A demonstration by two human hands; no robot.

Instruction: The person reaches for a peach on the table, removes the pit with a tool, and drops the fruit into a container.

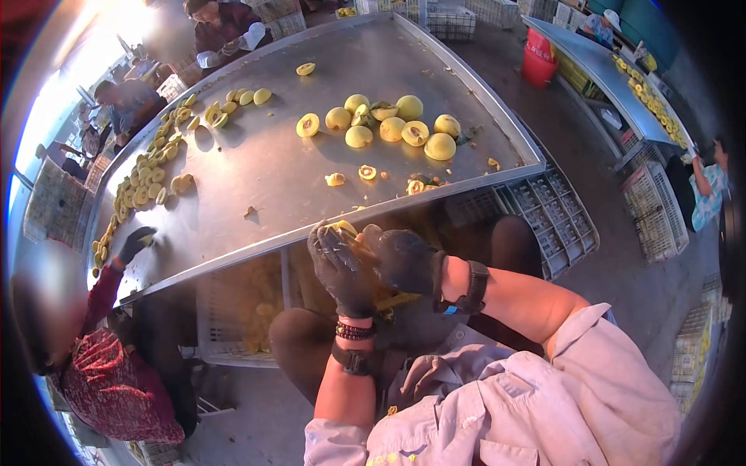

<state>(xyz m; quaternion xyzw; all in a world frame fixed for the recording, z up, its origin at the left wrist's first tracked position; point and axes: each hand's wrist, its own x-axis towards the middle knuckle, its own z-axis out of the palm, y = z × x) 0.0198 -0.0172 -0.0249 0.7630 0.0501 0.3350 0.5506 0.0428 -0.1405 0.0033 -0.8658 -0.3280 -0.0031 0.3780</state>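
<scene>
My left hand point(339, 268), in a dark glove, is closed around a yellow fruit piece point(343, 227) just off the table's near edge. My right hand point(399, 260), also gloved, is closed close beside it; what it grips is too blurred to make out. Beyond them on the metal table point(256, 171) lies a group of whole and halved yellow fruits point(391, 129). Small cut scraps point(367, 172) are scattered between that group and the edge.
Many cut fruit pieces point(144, 182) line the table's left side, where a co-worker's gloved hand point(137, 244) reaches in. Crates point(559, 221) stand below the table at right. Farther off are a red bin point(538, 59), another table point(598, 70) and other people.
</scene>
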